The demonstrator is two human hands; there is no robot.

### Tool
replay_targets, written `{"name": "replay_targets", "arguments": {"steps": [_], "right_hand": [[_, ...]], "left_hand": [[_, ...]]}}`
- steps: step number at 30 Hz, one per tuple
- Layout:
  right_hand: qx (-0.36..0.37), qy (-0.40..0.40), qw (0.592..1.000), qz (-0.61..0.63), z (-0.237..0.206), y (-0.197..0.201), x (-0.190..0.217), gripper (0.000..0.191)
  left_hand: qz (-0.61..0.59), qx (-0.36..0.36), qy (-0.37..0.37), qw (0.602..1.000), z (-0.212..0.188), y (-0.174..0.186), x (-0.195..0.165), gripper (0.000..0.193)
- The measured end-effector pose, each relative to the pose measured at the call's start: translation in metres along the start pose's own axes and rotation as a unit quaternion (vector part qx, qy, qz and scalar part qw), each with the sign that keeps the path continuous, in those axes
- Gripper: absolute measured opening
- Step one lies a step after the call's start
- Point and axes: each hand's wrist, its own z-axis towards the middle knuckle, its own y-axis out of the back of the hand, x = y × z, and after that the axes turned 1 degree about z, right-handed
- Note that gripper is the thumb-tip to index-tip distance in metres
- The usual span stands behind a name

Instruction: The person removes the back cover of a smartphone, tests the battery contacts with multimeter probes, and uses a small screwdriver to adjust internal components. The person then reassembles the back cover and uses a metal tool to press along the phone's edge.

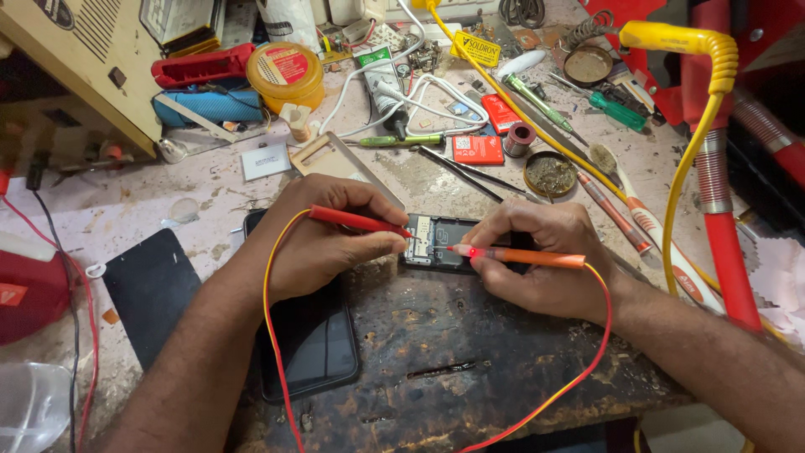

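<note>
L hand (323, 239), frame centre-left, pinches a red test probe (359, 221) betw thumb & fingers, closed tight round it; tip down on the opened small phone (440, 243) at frame centre. R hand (537, 256), centre-right, grips an orange probe (524, 257) the same way, fingers curled shut; small red glow near its tip, tip also on the phone. Both tips v. close together over the exposed board. Red/yellow leads (272, 335) loop from each probe down to the bottom edge.

Phone sits on a dark, scarred work block (470, 361). Under the L wrist: black smartphone (314, 344), screen up, lower centre-left. Black flat cover (151, 285) just left of it.

Further out: round solder-paste tin (550, 174) above R hand, yellow-lidded jar (285, 74) upper left-centre, green screwdriver (616, 110) upper right, yellow coiled cable (696, 109) down the right side. Bench (210, 180) cluttered w/ tools.
</note>
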Motion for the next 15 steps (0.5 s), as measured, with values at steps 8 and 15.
{"name": "replay_targets", "arguments": {"steps": [8, 15], "right_hand": [[-0.008, 0.002, 1.0, -0.013, -0.0006, -0.0008, 0.0, 0.011], [-0.005, -0.001, 1.0, 0.001, -0.0014, -0.0007, -0.0017, 0.01]], "left_hand": [[-0.006, 0.002, -0.007, 1.0, -0.001, 0.0004, 0.0003, 0.021], [0.01, 0.001, -0.003, 1.0, -0.0015, 0.0007, -0.0017, 0.021]]}}
